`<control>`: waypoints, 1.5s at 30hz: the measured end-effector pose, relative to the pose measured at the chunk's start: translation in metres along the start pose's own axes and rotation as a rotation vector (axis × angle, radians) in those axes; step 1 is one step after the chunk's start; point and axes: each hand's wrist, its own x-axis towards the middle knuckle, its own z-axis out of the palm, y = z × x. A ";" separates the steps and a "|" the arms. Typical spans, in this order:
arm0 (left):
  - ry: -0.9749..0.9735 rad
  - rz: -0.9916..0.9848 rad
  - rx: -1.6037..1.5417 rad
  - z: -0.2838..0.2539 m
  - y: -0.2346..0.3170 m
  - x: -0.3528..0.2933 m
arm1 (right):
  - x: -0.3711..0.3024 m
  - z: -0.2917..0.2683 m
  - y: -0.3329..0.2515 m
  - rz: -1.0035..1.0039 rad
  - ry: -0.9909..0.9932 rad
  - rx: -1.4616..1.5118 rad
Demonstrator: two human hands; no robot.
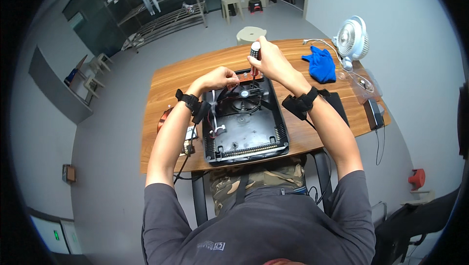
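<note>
A screwdriver (255, 49) with a black-and-white handle is gripped in my right hand (271, 59). Its shaft points down at the reddish-brown circuit board (248, 76), which lies along the far end of a black plastic appliance housing (242, 135). My left hand (218, 78) reaches the board's left end, thumb and fingers pinched together; whatever they hold is too small to make out. Just nearer than the board, a black cooling fan (245, 103) sits inside the housing. Thin wires with a white connector (220, 129) run along the housing's left side.
Left of the housing, partly behind my left forearm, lie a copper coil (164, 119) and small electronic parts (188, 146). A blue cloth (321, 65), a white desk fan (351, 39) and a black box with a cord (373, 114) are on the table's right.
</note>
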 end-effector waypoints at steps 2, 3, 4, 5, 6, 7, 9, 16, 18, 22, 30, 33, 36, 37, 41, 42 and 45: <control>0.021 -0.036 -0.026 -0.012 -0.023 -0.012 | 0.002 0.009 -0.012 -0.039 0.003 0.014; 0.040 -0.033 -0.015 -0.017 -0.028 -0.020 | 0.003 0.011 -0.020 -0.029 -0.024 0.006; 0.059 -0.030 -0.004 -0.020 -0.034 -0.028 | 0.004 0.015 -0.026 -0.029 -0.039 0.021; 0.095 -0.073 0.046 -0.025 -0.040 -0.037 | 0.006 0.019 -0.030 -0.028 -0.054 0.036; 0.118 -0.095 0.046 -0.030 -0.050 -0.044 | 0.008 0.024 -0.034 -0.029 -0.069 0.049; 0.138 -0.116 0.047 -0.036 -0.063 -0.049 | 0.010 0.028 -0.037 -0.025 -0.094 0.067; 0.177 -0.124 0.028 -0.044 -0.085 -0.059 | 0.013 0.037 -0.040 -0.050 -0.090 0.056; 0.247 -0.425 0.567 -0.057 -0.138 -0.070 | 0.021 0.062 -0.044 -0.113 -0.088 0.011; 0.318 -0.439 0.559 -0.057 -0.164 -0.069 | 0.021 0.061 -0.050 -0.076 -0.127 0.056; 0.274 -0.570 0.398 -0.052 -0.169 -0.062 | 0.017 0.056 -0.054 -0.059 -0.152 0.052; 0.280 -0.572 0.356 -0.051 -0.173 -0.054 | 0.015 0.053 -0.042 -0.056 -0.143 0.054; 0.290 -0.536 0.346 -0.049 -0.173 -0.056 | 0.014 0.051 -0.038 -0.055 -0.133 0.050; 0.298 -0.472 0.446 -0.048 -0.173 -0.058 | 0.015 0.050 -0.036 -0.066 -0.126 0.052; 0.300 -0.448 0.495 -0.049 -0.173 -0.060 | 0.016 0.049 -0.037 -0.072 -0.120 0.060; 0.390 -0.308 0.491 -0.065 -0.159 -0.068 | 0.021 0.047 -0.042 -0.075 -0.129 0.131; 0.414 -0.276 0.493 -0.068 -0.150 -0.071 | 0.023 0.049 -0.043 -0.075 -0.143 0.171; 0.396 -0.102 0.249 -0.065 -0.108 -0.075 | 0.026 0.063 -0.045 -0.106 -0.141 0.190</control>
